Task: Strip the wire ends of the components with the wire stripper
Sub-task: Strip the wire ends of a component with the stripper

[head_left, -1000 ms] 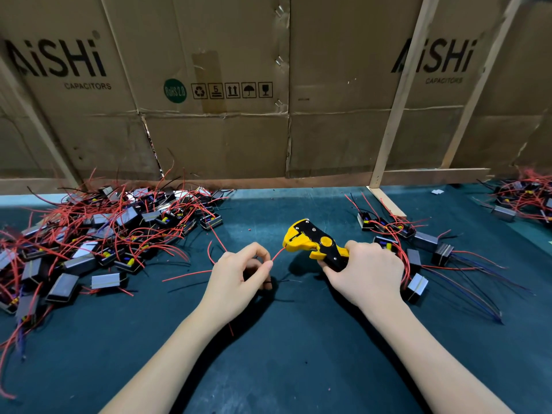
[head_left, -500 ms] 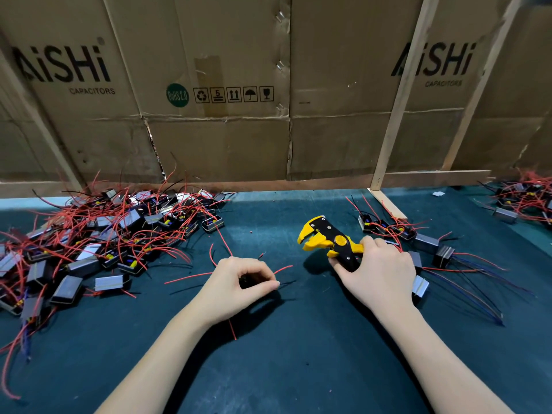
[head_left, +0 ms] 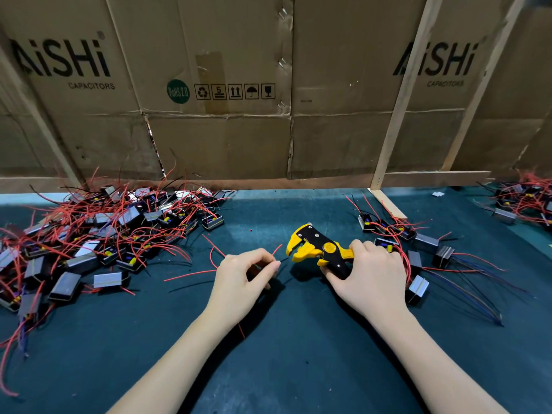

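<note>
On the dark green mat (head_left: 283,354), a big heap of components (head_left: 98,237) with red leads lay far left, well clear of the hands. The left hand (head_left: 242,282) pinched a component's red wire (head_left: 276,250) by its end, just beside the open-mouthed yellow-and-black wire stripper (head_left: 316,249) gripped in the right hand (head_left: 370,279). A smaller cluster of components (head_left: 418,249) crowded behind that hand, with another pile (head_left: 525,198) far right, below the cardboard wall (head_left: 268,115).

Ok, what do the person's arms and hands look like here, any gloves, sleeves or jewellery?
Both are bare. The left hand and right hand wear no gloves, and no rings, watch or wristband show. Both forearms are uncovered right down to the bottom edge of the head view, so no sleeve is visible. No tape, markings or cables on either arm.
</note>
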{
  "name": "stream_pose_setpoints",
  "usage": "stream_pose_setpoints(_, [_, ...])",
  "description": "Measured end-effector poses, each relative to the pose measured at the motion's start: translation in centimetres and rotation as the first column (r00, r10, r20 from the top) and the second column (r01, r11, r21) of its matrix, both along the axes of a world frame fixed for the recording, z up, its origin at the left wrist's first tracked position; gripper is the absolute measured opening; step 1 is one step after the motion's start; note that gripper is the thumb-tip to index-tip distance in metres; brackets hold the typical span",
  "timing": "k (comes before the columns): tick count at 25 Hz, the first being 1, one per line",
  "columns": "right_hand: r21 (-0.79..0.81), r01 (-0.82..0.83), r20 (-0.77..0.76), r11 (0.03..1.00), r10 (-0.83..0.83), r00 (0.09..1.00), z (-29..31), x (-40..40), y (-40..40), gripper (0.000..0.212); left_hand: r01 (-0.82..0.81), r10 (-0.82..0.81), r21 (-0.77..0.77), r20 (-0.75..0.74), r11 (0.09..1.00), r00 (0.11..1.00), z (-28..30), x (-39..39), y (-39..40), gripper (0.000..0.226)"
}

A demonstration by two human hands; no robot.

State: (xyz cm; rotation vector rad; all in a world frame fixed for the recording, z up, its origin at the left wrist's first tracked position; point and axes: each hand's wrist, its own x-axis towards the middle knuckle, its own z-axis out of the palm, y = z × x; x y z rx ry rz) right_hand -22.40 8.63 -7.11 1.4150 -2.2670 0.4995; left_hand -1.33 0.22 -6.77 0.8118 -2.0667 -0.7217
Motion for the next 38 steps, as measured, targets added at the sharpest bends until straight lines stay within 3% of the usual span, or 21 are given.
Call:
stream_pose_setpoints(19, [0.112,0.065,0.079,0.992,-0.074,0.994,0.6,0.3,0.0,0.052,-0.007,0.008,0.038,-0.024,0.999,1.0,0.0,-0.1,0.2,0.016])
stream_pose_setpoints(22, [-0.018,0.026,0.054,1.0,-0.025,0.998,0.9,0.2,0.1,0.048,0.016,-0.016,-0.004,-0.016,1.0,1.0,0.1,0.0,0.3,0.013])
stream_pose_setpoints(24, [-0.116,-0.004,0.057,0.993,0.011,0.998,1.0,-0.2,0.3,0.049,-0.013,0.018,-0.161,0.025,0.987,1.0,0.4,0.3,0.2,0.007])
stream_pose_setpoints(28, [-0.113,0.102,0.21,0.988,-0.077,0.975,0.8,-1.3,0.5,0.053,-0.116,0.217,-0.343,0.273,0.932,0.937,0.7,1.4,-0.5,0.048])
stream_pose_setpoints(34, [-0.156,0.08,0.412,0.985,-0.009,0.911,1.1,-1.3,0.8,0.05,-0.009,0.17,-0.426,0.342,0.905,0.924,0.4,1.0,0.0,0.021])
stream_pose_setpoints(38, [-0.241,-0.07,0.624,0.968,0.21,0.752,1.5,-0.9,0.9,0.038,0.084,0.037,-0.402,0.282,0.912,0.959,0.2,1.0,-0.1,0.028])
